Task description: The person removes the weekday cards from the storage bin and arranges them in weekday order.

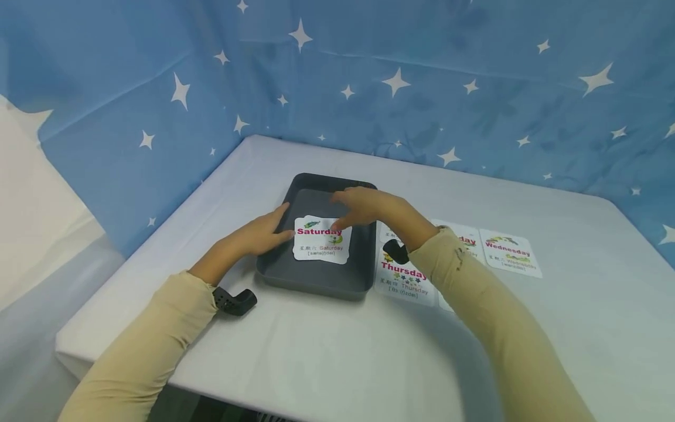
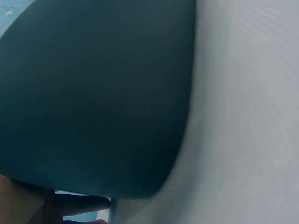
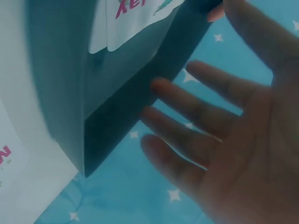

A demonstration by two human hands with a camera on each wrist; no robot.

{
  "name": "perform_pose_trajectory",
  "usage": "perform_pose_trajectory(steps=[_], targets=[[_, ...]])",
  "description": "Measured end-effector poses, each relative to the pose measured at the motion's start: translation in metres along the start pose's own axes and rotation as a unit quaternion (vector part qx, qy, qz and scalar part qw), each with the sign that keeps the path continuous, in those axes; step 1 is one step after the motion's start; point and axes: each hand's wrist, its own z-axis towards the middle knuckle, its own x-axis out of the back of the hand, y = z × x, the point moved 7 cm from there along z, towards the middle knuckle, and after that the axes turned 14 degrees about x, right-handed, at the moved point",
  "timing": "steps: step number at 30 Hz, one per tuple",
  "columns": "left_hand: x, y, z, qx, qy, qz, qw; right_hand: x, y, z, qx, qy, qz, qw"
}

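Note:
A dark grey tray (image 1: 316, 287) sits on the white-covered table. Inside it lies a white card reading "Saturday" (image 1: 316, 249), with another card's edge showing from beneath. My left hand (image 1: 261, 234) is at the tray's left rim, thumb and fingers spread and fairly straight; its contact with the rim is hard to make out. Above the tray's right side hovers my right hand (image 1: 366, 205), its thumb near the Saturday card. In the right wrist view its fingers (image 3: 187, 102) are spread and relaxed, with nothing between them.
Right of the tray lie several day-name cards, among them a Thursday card (image 1: 403, 281) and a Wednesday card (image 1: 508, 252). My right forearm (image 1: 474, 305) partly hides others. A blue star-patterned cloth (image 1: 337, 64) hangs behind the table.

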Motion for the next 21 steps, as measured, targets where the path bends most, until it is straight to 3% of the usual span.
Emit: perform_pose_trajectory(steps=[10, 15, 21], targets=[[-0.003, 0.004, 0.0, -0.01, -0.005, -0.002, 0.9999, -0.024, 0.002, 0.025, -0.062, -0.137, -0.033, 0.988], [0.0, 0.001, 0.001, -0.003, -0.001, 0.003, 1.0, -0.027, -0.012, 0.034, -0.063, -0.135, -0.089, 0.985], [0.002, -0.001, 0.0, 0.003, -0.002, -0.002, 1.0, -0.027, -0.019, 0.043, -0.064, -0.109, -0.114, 0.985]])
